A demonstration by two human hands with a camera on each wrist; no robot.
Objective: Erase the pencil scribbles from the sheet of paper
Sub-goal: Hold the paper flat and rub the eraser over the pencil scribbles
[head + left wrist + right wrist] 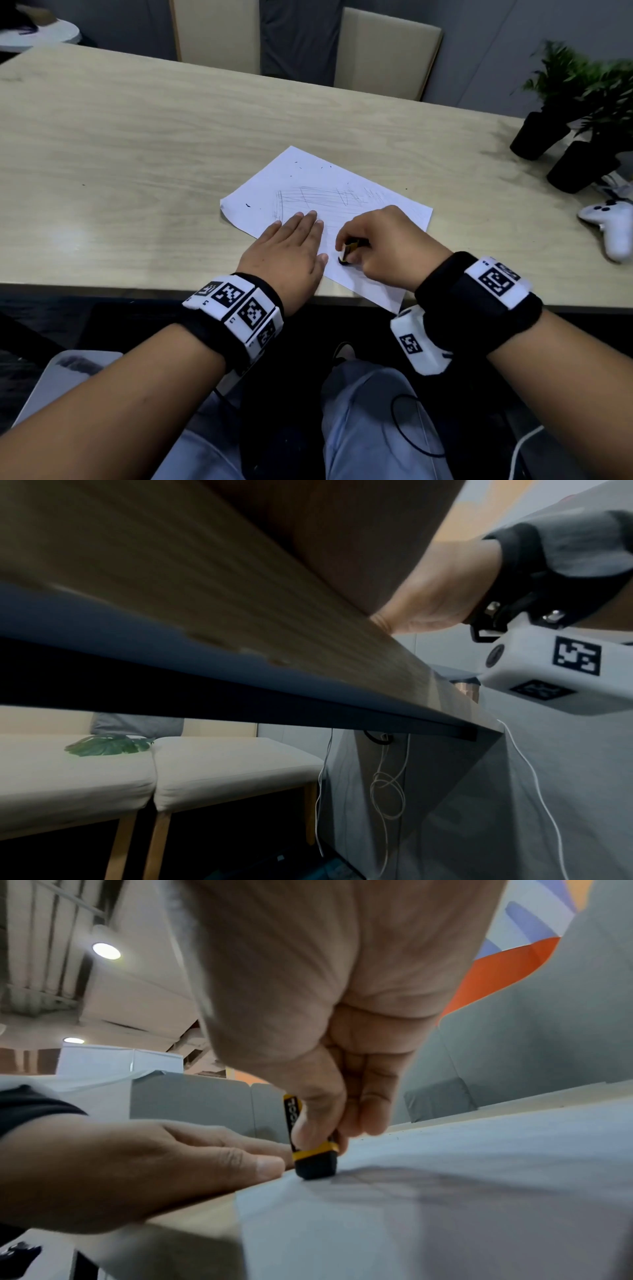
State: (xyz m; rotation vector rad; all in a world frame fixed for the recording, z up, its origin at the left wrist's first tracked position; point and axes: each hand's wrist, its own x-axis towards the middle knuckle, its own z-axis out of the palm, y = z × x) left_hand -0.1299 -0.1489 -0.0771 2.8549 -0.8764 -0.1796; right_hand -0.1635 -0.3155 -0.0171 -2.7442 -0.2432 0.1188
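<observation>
While my right hand (pixel 383 245) pinches the eraser (pixel 346 253) and my flat-fingered left hand (pixel 291 250) pins the paper (pixel 308 171), the scribbles (pixel 329 200) at frame centre remain mostly unerased.

Under the tabletop edge, seen from the left wrist

The tabletop (pixel 205 593) crosses the frame diagonally; the right hand (pixel 441 588) rests on its edge at upper right, white wrist camera (pixel 555 674) below, cushioned chairs (pixel 236 769) lower left, a green leaf (pixel 106 745) on one.
</observation>
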